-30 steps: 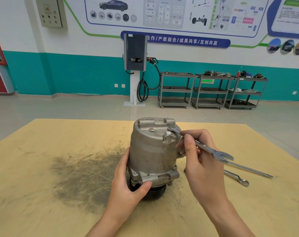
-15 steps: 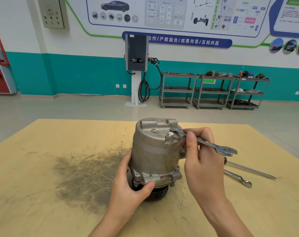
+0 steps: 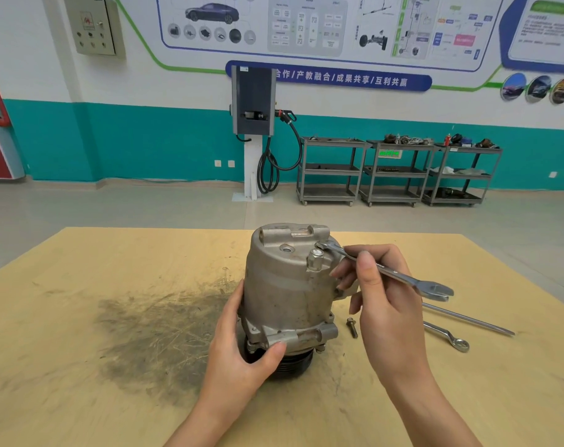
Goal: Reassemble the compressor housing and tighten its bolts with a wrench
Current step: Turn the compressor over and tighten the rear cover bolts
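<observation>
Presently on the counter (image 3: 80,317): one compressor housing (image 3: 287,285), cast grey metal, standing upright on its dark pulley end near the middle of the yellow board, beside a dark greasy smear.

Handling, by judgement: heavy and rigid; will not deform, but is tall on a narrow base and could tip or twist under wrench load. Surface looks dull and slightly oily, so possibly slick. Best held low, at the flange lugs, where there are edges to brace against.

Left hand (image 3: 242,350): fingers wrapped round the lower body, thumb pressed on the front mounting lug, steadying the piece.

Right hand (image 3: 380,304): fingers pinching the shank of a combination wrench (image 3: 393,274), stiff steel, slim. Its ring end sits at a bolt on the upper right shoulder of the housing; its open end points away to the right. A grip farther out on the shank would give more leverage.

Loose items, right of the housing: one bolt (image 3: 352,328) lying flat just beside the base, evidently not yet fitted; a second spanner (image 3: 448,337); a long thin rod (image 3: 468,319). All well within reach.
</observation>
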`<state>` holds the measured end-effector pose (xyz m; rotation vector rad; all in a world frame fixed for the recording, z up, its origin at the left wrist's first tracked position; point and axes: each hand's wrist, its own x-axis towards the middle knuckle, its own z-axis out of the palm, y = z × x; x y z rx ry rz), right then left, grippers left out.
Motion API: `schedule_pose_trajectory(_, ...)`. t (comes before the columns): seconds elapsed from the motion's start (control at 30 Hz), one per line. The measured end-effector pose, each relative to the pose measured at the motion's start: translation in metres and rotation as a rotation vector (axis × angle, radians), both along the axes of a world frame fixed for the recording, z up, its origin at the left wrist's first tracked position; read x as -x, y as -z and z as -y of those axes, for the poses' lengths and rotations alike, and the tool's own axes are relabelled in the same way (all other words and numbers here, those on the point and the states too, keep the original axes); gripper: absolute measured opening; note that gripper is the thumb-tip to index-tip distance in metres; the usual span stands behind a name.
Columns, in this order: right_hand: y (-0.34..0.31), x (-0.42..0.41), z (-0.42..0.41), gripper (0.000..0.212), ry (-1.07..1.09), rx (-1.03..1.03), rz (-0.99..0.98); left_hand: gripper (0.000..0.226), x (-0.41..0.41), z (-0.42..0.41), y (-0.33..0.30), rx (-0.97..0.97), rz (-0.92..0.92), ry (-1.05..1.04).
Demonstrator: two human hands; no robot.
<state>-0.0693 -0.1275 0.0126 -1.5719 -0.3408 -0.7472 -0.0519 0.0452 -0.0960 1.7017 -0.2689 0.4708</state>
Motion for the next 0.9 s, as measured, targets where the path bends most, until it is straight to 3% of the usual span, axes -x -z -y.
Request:
schedule_pose_trajectory(0.5, 0.001, -0.005, 0.004, 0.029, -0.064, -0.187, -0.025, 0.092, 0.002, -0.001, -0.001, 0.003, -0.01, 0.011)
schedule_pose_trajectory(0.67, 0.004, -0.002, 0.004, 0.019, -0.029, 0.049, 0.04, 0.093, 0.001, -0.001, -0.002, 0.006, -0.026, 0.007)
schedule_pose_trajectory(0.9, 0.008, 0.002, -0.006, 0.017, 0.037, 0.121, 0.063, 0.094, 0.002, 0.0, -0.002, 0.008, -0.035, 0.012)
